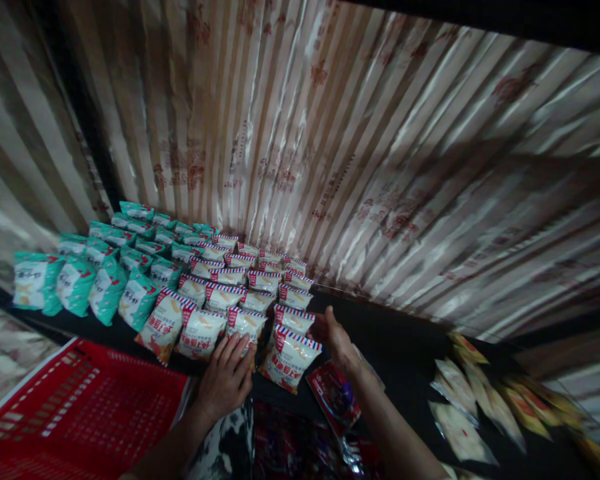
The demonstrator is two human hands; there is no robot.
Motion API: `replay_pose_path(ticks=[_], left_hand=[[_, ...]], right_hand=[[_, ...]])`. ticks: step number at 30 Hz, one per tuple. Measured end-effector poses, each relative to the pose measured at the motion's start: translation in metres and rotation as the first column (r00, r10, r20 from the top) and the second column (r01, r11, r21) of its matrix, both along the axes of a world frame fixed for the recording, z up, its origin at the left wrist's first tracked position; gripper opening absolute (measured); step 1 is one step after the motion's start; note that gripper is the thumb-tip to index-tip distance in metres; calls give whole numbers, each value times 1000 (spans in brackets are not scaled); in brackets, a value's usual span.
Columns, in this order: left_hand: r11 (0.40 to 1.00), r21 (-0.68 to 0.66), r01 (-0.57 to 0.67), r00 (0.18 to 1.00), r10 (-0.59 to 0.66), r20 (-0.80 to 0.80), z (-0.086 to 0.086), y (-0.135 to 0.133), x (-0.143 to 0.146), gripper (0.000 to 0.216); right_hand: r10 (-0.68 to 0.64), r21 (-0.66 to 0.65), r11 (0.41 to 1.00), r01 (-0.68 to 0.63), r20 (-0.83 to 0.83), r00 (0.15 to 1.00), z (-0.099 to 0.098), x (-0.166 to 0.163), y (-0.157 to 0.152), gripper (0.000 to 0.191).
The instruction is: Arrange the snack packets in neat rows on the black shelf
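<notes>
Several rows of white snack bags (287,357) with red-and-blue striped tops stand upright on the black shelf (390,327). My left hand (227,373) rests on the front of a white snack bag in the front row, its fingers stretched out. At the right side of the rows, my right hand (336,341) has its thumb raised and its fingers pointing towards the bags, partly hidden behind it. Whether those fingers touch a bag I cannot tell. Below it lies a dark red packet (334,393).
Rows of teal snack bags (107,290) stand to the left. A red plastic basket (115,393) is at lower left. Clear and yellow packets (460,427) lie at right. More dark red packets (300,440) are at the bottom. A pleated printed sheet (330,153) backs the shelf.
</notes>
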State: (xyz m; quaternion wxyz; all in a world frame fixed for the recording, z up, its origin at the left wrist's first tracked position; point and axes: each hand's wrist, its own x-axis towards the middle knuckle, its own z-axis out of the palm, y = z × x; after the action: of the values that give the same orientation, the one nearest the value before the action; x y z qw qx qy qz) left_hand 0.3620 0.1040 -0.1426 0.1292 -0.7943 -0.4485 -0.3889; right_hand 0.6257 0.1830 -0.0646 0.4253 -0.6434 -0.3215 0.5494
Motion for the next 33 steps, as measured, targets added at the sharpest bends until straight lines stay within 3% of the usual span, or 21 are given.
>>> replay_pose_path(ticks=[5, 11, 14, 17, 23, 26, 30, 33], left_hand=[[1000, 6, 20, 1000, -20, 1, 0, 0, -1, 48], [1000, -7, 8, 1000, -8, -4, -2, -1, -2, 48], [999, -32, 8, 1000, -9, -22, -3, -1, -2, 47], [999, -31, 13, 1000, -13, -17, -3, -1, -2, 45], [999, 7, 33, 999, -32, -26, 0, -3, -4, 42], [999, 5, 49, 998, -49, -45, 2, -8, -6, 43], [998, -8, 60, 997, -61, -55, -3, -26, -3, 47], [998, -26, 58, 998, -59, -20, -10, -41, 2, 49]], right_hand=[[-47, 48, 998, 45, 43, 998, 0, -9, -10, 61], [-218, 221, 959, 177, 178, 959, -14, -19, -73, 58], [-187, 151, 973, 175, 67, 980, -26, -23, -91, 60], [-119, 140, 983, 121, -24, 993, -33, -28, -90, 61], [-12, 161, 986, 30, -112, 994, -24, -43, -78, 63], [-60, 172, 982, 72, -74, 995, -22, -48, -85, 60], [-202, 293, 940, 177, 58, 978, -25, -50, -116, 60], [-233, 391, 908, 147, 180, 956, -27, -54, -144, 59]])
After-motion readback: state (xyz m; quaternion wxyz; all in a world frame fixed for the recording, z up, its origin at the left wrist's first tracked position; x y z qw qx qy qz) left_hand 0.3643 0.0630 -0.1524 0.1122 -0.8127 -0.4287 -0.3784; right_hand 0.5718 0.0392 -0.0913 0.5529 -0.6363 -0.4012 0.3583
